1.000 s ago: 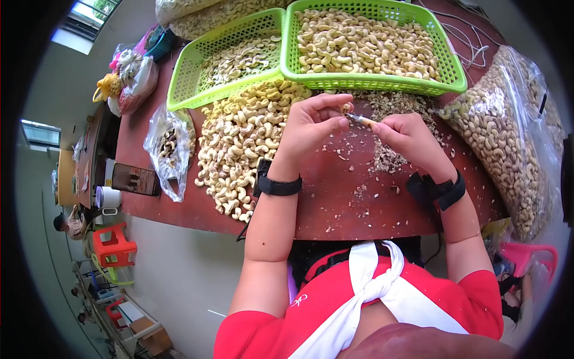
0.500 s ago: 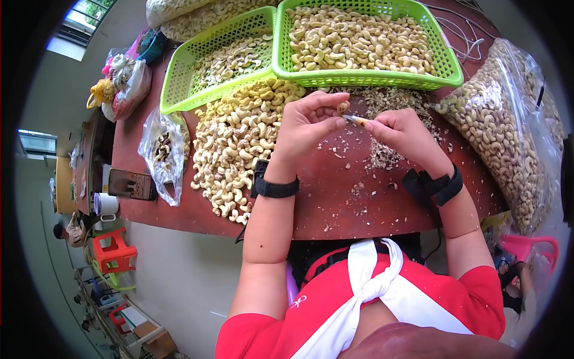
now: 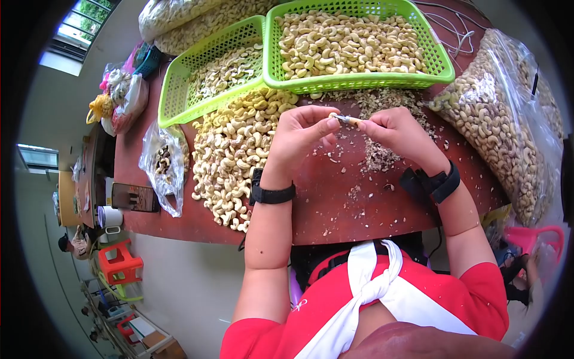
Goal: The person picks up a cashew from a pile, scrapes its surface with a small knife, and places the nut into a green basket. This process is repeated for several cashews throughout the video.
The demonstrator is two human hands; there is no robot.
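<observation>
My left hand [image 3: 301, 133] pinches a cashew nut [image 3: 332, 115], mostly covered by the fingertips. In my right hand [image 3: 394, 133] is a small knife [image 3: 350, 119] with a short light handle; its blade meets the cashew. Both hands hover over the red-brown table [image 3: 341, 209]. To the left of my left hand spreads a heap of cashews [image 3: 230, 158], some with brown skin patches. Beneath my right hand lie skin scraps and crumbs [image 3: 379, 157].
Two green baskets, one at left [image 3: 170, 102] and one at right [image 3: 359, 82], hold cashews at the back. A large clear bag of cashews [image 3: 502, 131] stands right. On the left are a small plastic bag [image 3: 161, 164] with dark pieces and a phone [image 3: 136, 197].
The left fingers have shifted on the cashew, and both hands sit slightly further left in the view. The whole scene has tilted a little with the head.
</observation>
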